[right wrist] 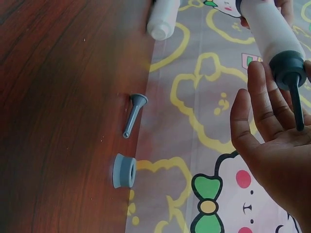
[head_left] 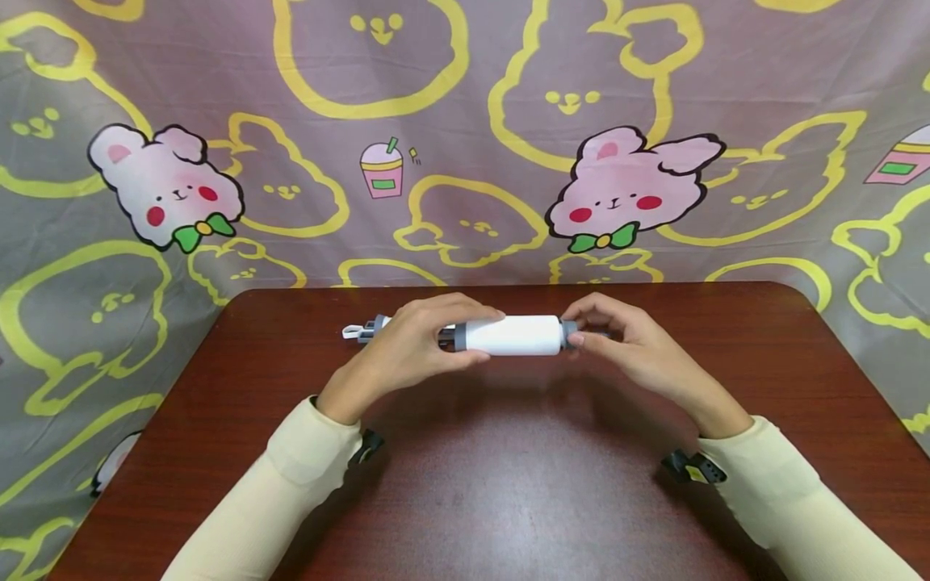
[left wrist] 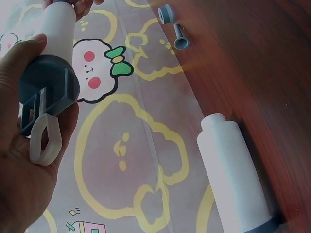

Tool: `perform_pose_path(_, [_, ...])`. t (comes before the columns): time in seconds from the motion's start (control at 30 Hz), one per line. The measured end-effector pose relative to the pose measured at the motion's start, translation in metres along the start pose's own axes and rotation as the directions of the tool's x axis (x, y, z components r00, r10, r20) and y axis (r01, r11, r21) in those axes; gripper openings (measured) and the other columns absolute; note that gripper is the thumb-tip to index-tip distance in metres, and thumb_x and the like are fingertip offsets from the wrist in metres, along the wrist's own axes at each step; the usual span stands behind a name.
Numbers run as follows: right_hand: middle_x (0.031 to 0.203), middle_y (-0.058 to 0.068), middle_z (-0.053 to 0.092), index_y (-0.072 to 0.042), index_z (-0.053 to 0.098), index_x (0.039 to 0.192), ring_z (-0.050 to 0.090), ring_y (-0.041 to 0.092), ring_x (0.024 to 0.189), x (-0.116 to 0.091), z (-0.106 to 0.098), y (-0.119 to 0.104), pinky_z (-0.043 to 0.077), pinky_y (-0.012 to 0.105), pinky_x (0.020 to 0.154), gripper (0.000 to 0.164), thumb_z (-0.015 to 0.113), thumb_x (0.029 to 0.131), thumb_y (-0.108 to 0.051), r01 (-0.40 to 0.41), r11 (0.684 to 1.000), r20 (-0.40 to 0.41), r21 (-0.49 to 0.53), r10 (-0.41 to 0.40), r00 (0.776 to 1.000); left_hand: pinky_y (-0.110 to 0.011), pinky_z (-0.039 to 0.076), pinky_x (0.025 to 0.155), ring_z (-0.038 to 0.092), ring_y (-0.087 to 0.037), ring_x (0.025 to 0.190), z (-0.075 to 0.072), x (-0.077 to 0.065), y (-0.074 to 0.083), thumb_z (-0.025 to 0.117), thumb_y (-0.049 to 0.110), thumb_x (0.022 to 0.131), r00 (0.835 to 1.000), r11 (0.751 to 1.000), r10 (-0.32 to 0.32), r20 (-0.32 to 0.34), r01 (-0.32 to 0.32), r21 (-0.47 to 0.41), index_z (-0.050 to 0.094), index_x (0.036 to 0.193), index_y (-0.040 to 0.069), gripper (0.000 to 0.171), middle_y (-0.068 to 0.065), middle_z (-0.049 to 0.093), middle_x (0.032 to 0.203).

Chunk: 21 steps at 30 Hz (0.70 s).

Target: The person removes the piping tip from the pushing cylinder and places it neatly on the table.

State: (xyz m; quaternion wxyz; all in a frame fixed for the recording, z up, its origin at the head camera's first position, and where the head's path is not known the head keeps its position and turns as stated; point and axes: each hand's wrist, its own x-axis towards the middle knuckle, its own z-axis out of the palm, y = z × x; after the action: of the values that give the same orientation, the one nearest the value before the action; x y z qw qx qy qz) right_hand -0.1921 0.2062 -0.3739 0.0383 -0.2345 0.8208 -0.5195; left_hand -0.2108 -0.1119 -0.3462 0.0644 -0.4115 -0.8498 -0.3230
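My left hand [head_left: 407, 339] grips a white squeeze bottle [head_left: 514, 335] held sideways above the table. At its left end a dark grey base [left wrist: 48, 80] carries a pale loop [left wrist: 45, 139], close to the palm. My right hand [head_left: 643, 343] pinches the grey screw cap [right wrist: 287, 65] at the bottle's other end between thumb and fingers. From that cap a thin grey nozzle [right wrist: 296, 104] sticks out toward the palm. The left fingers cover part of the bottle in the head view.
Along the table's [head_left: 508, 484] far edge lie a second white bottle [left wrist: 233, 174] with a narrow neck, a loose grey nozzle [right wrist: 134, 114] and a grey ring [right wrist: 124, 171]. A patterned cloth [head_left: 465, 145] hangs right behind that edge.
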Motion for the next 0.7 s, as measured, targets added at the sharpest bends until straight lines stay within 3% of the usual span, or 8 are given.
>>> perform_pose_path(0.1, [0.109,0.009,0.071,-0.009,0.063,0.125,0.070,0.024,0.096,-0.0001,-0.0003,0.0007,0.059,0.030,0.083,0.025,0.069,0.101,-0.012,-0.016,1.000,0.003,0.010,0.016,1.000,-0.036,0.057,0.091,0.066,-0.010,0.108,0.0002,-0.0003,-0.0003,0.090,0.022,0.085,1.000,1.000,0.000,0.000,0.000,-0.005,0.073,0.131,0.020,0.049,0.006,0.074,0.125])
perform_pose_path(0.3, [0.112,0.011,0.073,-0.009,0.064,0.127,0.072,0.034,0.099,-0.0006,-0.0009,0.0016,0.061,0.031,0.083,0.031,0.074,0.098,-0.012,-0.057,0.998,0.018,0.029,0.056,0.998,-0.040,0.058,0.091,0.066,-0.011,0.108,0.0000,-0.0004,0.0001,0.089,0.023,0.085,1.000,1.000,-0.008,0.002,0.008,-0.007,0.073,0.132,0.020,0.050,0.005,0.074,0.126])
perform_pose_path(0.53, [0.118,0.011,0.073,-0.010,0.063,0.128,0.072,0.019,0.100,-0.0007,-0.0009,0.0033,0.060,0.025,0.084,0.036,0.078,0.095,-0.014,-0.079,0.997,0.018,0.019,0.079,0.997,-0.045,0.059,0.091,0.066,-0.012,0.107,0.0011,-0.0001,-0.0003,0.090,0.020,0.085,1.000,1.000,-0.006,-0.006,0.006,-0.021,0.073,0.132,0.019,0.050,0.004,0.074,0.125])
perform_pose_path(0.7, [0.117,0.011,0.074,-0.009,0.063,0.127,0.072,0.017,0.099,-0.0013,-0.0013,0.0046,0.059,0.025,0.084,0.036,0.079,0.094,-0.012,-0.067,0.997,0.021,0.022,0.067,0.998,-0.045,0.059,0.091,0.066,-0.012,0.107,0.0022,0.0005,-0.0008,0.090,0.018,0.084,1.000,1.000,0.002,-0.010,-0.003,-0.019,0.073,0.131,0.019,0.050,0.004,0.074,0.125])
